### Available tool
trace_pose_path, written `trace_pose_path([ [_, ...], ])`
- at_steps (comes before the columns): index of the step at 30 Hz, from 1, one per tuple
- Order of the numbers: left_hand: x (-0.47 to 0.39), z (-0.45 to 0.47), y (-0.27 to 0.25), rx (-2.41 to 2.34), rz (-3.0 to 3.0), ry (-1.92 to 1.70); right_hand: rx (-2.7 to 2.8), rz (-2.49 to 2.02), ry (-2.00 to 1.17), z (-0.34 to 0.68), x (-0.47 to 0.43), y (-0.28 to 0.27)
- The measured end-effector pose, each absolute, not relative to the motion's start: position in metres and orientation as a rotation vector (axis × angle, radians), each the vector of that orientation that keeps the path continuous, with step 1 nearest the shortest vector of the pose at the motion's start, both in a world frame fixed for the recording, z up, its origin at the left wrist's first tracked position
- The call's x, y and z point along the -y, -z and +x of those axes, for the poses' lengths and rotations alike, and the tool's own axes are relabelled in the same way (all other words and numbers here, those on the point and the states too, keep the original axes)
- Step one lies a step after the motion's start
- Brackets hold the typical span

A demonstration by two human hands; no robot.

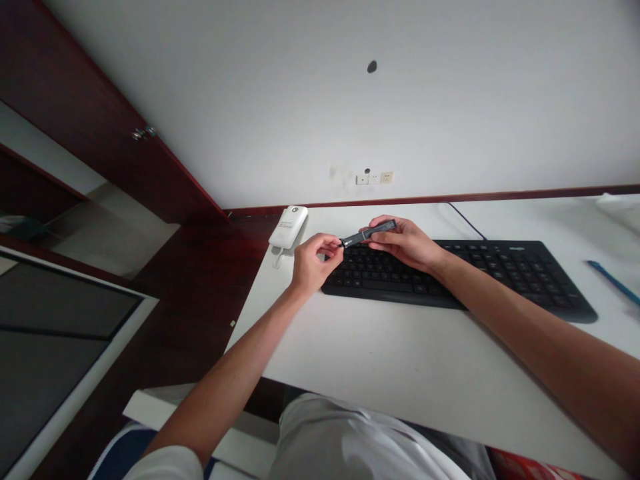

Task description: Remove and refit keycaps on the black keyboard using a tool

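Above the black keyboard (383, 273), both hands meet at a slim dark grey pen-like object (369, 234) with a light band near its middle. It slants, its right end higher than its left; its exact kind is unclear. My right hand (403, 243) is closed around the right part, thumb on the near side. The fingertips of my left hand (316, 261) pinch its narrow left tip. What lies between those left fingertips is mostly hidden.
A white handheld-size device (289, 227) with a cord loop stands at the desk's (370, 340) left edge. To the right lies a blue stick-like item (615, 281). The keyboard's cable runs to the back. Wall sockets (374, 179) sit behind the desk.
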State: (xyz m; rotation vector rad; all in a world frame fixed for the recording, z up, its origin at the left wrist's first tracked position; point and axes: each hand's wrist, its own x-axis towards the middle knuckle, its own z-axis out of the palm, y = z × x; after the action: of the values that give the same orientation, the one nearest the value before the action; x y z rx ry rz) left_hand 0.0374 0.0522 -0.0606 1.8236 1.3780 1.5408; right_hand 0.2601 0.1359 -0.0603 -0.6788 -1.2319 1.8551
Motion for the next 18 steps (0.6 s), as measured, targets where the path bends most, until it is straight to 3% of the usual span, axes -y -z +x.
trace_pose_path([
  [18,-0.0523,0.0343,0.0606,-1.38,1.865,-1.528,1.205,-0.685,-1.869,0.2596,-0.1363,0.0588],
])
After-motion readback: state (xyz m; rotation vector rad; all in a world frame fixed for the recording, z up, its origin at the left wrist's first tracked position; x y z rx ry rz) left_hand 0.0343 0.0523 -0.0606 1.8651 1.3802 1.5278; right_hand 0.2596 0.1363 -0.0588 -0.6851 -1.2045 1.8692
